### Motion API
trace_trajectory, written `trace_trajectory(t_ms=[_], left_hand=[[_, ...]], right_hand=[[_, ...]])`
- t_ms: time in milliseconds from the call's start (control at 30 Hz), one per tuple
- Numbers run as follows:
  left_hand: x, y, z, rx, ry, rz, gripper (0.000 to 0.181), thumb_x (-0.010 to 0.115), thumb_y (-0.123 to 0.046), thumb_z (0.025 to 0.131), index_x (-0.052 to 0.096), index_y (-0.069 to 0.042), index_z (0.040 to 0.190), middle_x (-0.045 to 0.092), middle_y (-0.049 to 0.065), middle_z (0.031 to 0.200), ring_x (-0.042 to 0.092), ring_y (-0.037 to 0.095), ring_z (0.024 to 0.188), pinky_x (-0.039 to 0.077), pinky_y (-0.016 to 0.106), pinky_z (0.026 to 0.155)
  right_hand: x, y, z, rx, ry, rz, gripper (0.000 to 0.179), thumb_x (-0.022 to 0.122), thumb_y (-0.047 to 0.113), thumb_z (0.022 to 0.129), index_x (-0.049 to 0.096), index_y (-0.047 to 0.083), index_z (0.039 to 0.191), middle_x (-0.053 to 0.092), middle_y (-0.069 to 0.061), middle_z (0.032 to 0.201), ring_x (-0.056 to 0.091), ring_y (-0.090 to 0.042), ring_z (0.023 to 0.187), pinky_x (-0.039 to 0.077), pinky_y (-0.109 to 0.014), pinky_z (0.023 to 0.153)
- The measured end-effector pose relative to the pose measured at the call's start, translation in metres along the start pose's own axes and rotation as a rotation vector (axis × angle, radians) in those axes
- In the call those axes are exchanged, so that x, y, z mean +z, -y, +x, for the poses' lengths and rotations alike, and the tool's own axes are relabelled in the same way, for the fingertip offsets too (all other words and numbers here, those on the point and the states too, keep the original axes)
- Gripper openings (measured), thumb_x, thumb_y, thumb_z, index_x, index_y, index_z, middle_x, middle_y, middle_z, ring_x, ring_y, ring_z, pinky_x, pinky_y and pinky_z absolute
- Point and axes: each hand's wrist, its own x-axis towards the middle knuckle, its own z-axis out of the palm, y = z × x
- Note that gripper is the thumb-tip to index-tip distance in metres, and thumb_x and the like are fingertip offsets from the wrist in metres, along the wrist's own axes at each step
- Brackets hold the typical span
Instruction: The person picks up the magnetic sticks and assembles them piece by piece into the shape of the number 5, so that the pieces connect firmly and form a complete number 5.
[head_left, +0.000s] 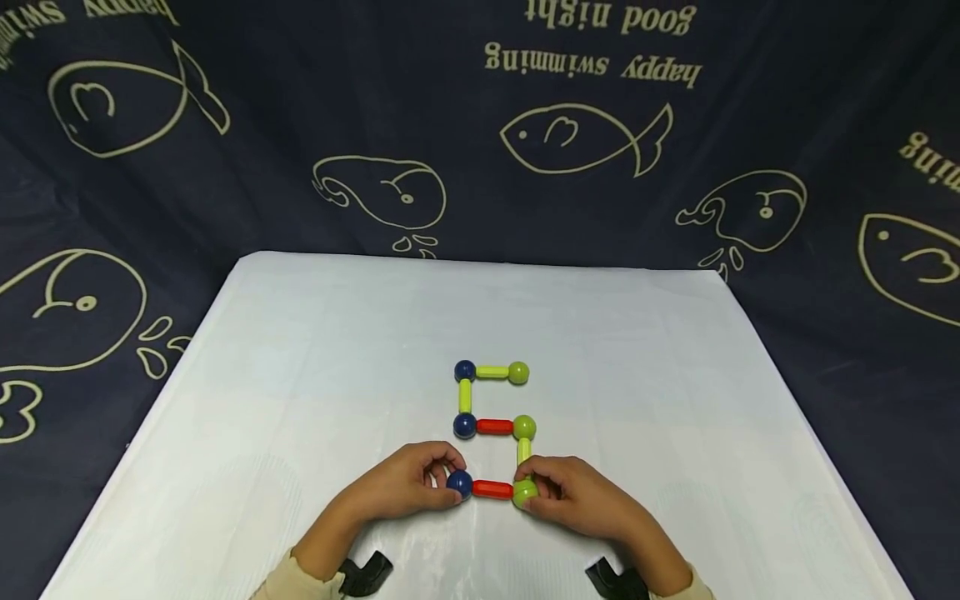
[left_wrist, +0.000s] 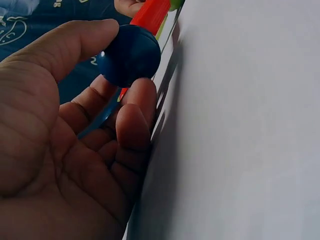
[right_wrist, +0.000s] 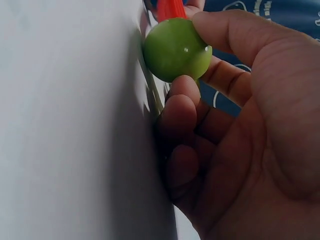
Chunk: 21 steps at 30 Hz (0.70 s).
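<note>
A chain of balls and rods lies on the white table (head_left: 330,333) in the shape of a 5. My left hand (head_left: 405,482) pinches the blue ball (left_wrist: 131,56) at the near left end between thumb and fingers. My right hand (head_left: 581,497) holds the green ball (right_wrist: 177,50) at the near right corner. A red rod (head_left: 492,489) joins these two balls. From the right ball a yellow-green rod (head_left: 524,450), partly covered by my fingers, runs up to another green ball (head_left: 524,427). Beyond it come a second red rod (head_left: 495,427) and a blue ball (head_left: 465,426).
Farther along, a yellow-green rod (head_left: 465,396) leads to a blue ball (head_left: 465,371), then another rod (head_left: 492,372) to a green ball (head_left: 518,372). Dark cloth (head_left: 465,108) with fish drawings surrounds the table. Black straps (head_left: 366,573) show at the wrists.
</note>
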Motion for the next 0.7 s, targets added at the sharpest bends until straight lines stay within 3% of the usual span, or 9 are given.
trace_trajectory(t_ms=[400, 700], left_hand=[[0.0055, 0.0003, 0.0032, -0.008, -0.026, 0.033, 0.025, 0.08, -0.022, 0.084, 0.066, -0.016, 0.105, 0.062, -0.005, 0.075, 0.055, 0.005, 0.064, 0.046, 0.022, 0.059], [0.0021, -0.0018, -0.0011, -0.038, -0.053, -0.01, 0.024, 0.078, -0.021, 0.086, 0.067, -0.012, 0.105, 0.061, -0.004, 0.076, 0.056, 0.008, 0.068, 0.044, 0.022, 0.06]], right_hand=[[-0.0018, -0.0006, -0.0072, -0.014, -0.027, 0.036, 0.019, 0.071, 0.03, 0.094, 0.065, 0.029, 0.112, 0.049, 0.013, 0.071, 0.047, -0.001, 0.064, 0.04, -0.02, 0.057], [-0.0022, -0.0082, -0.0019, -0.069, -0.034, 0.151, 0.024, 0.068, 0.013, 0.094, 0.066, 0.019, 0.117, 0.046, 0.012, 0.071, 0.042, 0.001, 0.062, 0.038, -0.019, 0.057]])
